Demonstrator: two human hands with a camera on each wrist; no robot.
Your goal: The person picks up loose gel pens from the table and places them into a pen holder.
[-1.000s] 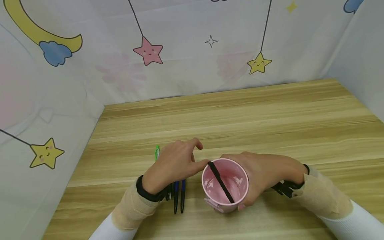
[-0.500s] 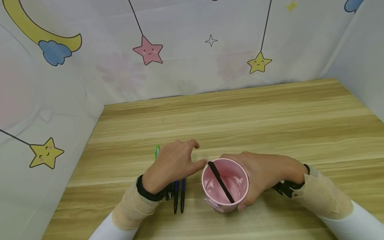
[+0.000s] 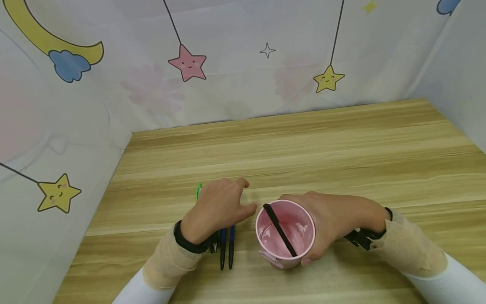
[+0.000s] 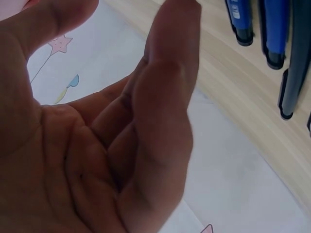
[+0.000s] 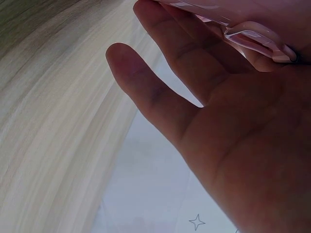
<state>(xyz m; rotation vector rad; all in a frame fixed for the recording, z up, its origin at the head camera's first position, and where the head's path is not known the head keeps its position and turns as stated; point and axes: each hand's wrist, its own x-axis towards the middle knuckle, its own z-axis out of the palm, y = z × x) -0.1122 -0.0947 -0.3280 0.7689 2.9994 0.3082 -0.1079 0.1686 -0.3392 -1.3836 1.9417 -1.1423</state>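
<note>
A pink cup (image 3: 303, 226) stands on the table with a black pen (image 3: 280, 230) leaning diagonally inside it. My right hand (image 3: 330, 219) grips the cup around its right side; in the right wrist view, fingers lie along the cup's pink wall (image 5: 277, 14) and the little finger sticks out free. Just left of the cup, my left hand (image 3: 220, 207) hovers over several pens with nothing in its grasp, fingers loosely bent and thumb apart. Blue-and-black pens (image 3: 222, 255) and the green end of another pen (image 3: 199, 190) show from beneath it; their middles are hidden.
The wood-grain table (image 3: 303, 147) stretches back to a white curtain (image 3: 235, 88) printed with stars and a moon. More curtain hangs along the left and right table edges. Blue pens (image 4: 275, 34) also show in the left wrist view.
My left thumb and index finger have drawn slightly left, away from the cup's rim. The right hand, the cup and the pen in it have stayed put.
</note>
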